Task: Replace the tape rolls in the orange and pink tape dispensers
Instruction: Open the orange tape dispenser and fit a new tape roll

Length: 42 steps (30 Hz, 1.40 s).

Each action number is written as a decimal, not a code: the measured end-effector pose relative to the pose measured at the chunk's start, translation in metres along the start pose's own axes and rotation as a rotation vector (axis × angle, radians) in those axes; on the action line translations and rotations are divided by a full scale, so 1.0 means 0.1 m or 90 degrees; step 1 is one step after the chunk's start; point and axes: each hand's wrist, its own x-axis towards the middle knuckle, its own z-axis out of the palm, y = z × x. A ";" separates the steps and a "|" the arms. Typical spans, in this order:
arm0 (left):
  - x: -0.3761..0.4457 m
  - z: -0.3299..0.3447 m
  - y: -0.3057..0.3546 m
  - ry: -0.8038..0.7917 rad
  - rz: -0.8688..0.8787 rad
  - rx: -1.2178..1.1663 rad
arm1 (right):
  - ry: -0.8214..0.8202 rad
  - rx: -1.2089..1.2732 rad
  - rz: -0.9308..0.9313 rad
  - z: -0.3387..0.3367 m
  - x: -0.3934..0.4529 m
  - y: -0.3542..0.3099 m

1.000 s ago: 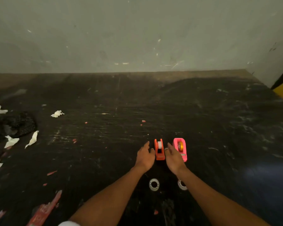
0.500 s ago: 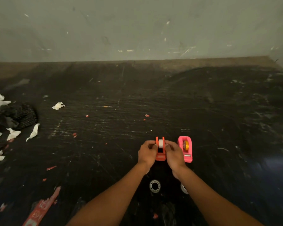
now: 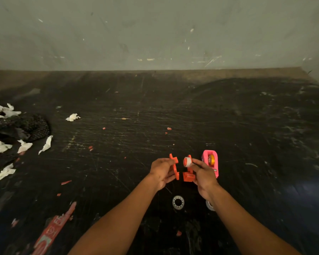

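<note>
- Standing apart in two pieces, the orange tape dispenser (image 3: 188,170) is held just above the dark surface (image 3: 173,116), one piece in each hand.
- The left hand (image 3: 161,172) is closed on the flat orange side panel (image 3: 175,167), thumb and fingers pinching it upright.
- The right hand (image 3: 203,174) grips the main orange body, which carries a small white tape roll (image 3: 187,161) on its hub; the cutter end points toward the person.
- A narrow gap separates the two orange pieces.
- The pink tape dispenser (image 3: 211,162) stands on the surface just right of the right hand, with an orange-yellow roll (image 3: 212,159) inside.
- Two clear tape rolls lie flat nearer the person: one (image 3: 178,202) between the forearms, the other (image 3: 209,205) partly hidden under the right wrist.
- Farther left lie white crumpled paper scraps (image 3: 2,146), a dark mesh cloth (image 3: 26,126) and a red label strip (image 3: 53,230).
- A grey wall (image 3: 155,34) rises behind the surface.
</note>
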 end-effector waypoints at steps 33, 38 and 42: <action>-0.01 -0.10 0.02 -0.080 0.142 0.233 | -0.121 -0.084 -0.053 -0.05 -0.07 0.02; -0.01 -0.10 0.00 -0.070 0.129 0.162 | -0.125 -0.045 -0.037 -0.02 -0.08 0.00; -0.01 -0.02 0.00 -0.062 0.104 0.109 | -0.106 -0.026 -0.041 -0.05 -0.08 -0.02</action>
